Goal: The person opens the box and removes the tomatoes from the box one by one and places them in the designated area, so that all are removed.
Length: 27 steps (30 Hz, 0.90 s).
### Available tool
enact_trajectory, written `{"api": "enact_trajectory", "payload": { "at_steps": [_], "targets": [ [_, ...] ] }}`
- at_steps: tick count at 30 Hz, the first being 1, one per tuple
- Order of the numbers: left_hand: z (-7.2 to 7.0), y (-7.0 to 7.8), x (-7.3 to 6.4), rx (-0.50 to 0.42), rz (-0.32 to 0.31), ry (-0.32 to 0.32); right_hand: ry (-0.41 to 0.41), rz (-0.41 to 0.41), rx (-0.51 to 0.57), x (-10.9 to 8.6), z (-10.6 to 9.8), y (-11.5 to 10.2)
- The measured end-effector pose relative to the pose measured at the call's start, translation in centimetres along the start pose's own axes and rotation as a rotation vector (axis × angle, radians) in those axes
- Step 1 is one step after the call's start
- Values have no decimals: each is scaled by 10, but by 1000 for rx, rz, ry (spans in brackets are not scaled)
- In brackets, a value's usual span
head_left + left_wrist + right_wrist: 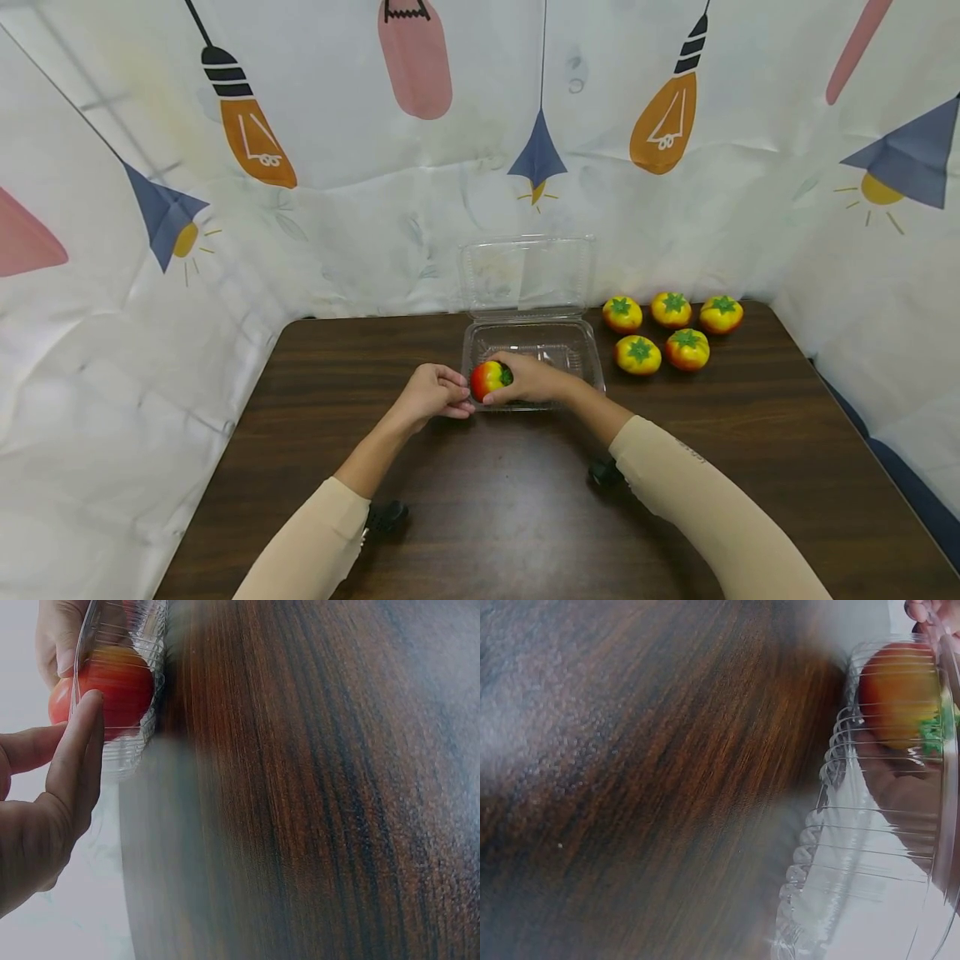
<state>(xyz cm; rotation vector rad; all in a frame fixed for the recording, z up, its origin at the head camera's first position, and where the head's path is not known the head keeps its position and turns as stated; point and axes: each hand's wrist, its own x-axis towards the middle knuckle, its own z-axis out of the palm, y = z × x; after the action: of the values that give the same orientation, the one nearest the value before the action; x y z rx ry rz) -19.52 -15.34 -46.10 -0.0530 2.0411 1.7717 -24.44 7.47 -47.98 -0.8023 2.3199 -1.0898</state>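
A clear plastic clamshell container [596, 354] stands on the table with its lid [525, 279] raised at the back. My right hand [528, 377] grips a red-and-yellow persimmon [486, 379] with a green leafy top, inside the container's left end. Through the clear wall, the right wrist view shows the persimmon [900, 694] lying on its side, its green top toward my right hand. At the front left corner, my left hand [433, 395] pinches the container's rim between thumb and fingers. The left wrist view has these fingers [79, 750] close against the wall, beside the persimmon [124, 690].
Several more persimmons [637, 355] sit in two rows right of the container, green tops up. A dark wood table [495, 500] lies under everything. A white cloth with printed lamps [360, 225] hangs behind the table and along both sides.
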Motion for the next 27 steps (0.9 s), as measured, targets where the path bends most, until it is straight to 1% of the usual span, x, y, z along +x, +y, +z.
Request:
{"api": "enact_trajectory", "payload": {
  "at_steps": [11, 17, 27],
  "targets": [
    [0, 0, -1, -1, -1, 2, -1, -9, -6, -1, 0, -1],
    [2, 3, -3, -5, 0, 5, 16, -26, -21, -3, -2, -2],
    [2, 3, -2, -2, -3, 11, 41, -8, 4, -11, -13, -5]
  ]
}}
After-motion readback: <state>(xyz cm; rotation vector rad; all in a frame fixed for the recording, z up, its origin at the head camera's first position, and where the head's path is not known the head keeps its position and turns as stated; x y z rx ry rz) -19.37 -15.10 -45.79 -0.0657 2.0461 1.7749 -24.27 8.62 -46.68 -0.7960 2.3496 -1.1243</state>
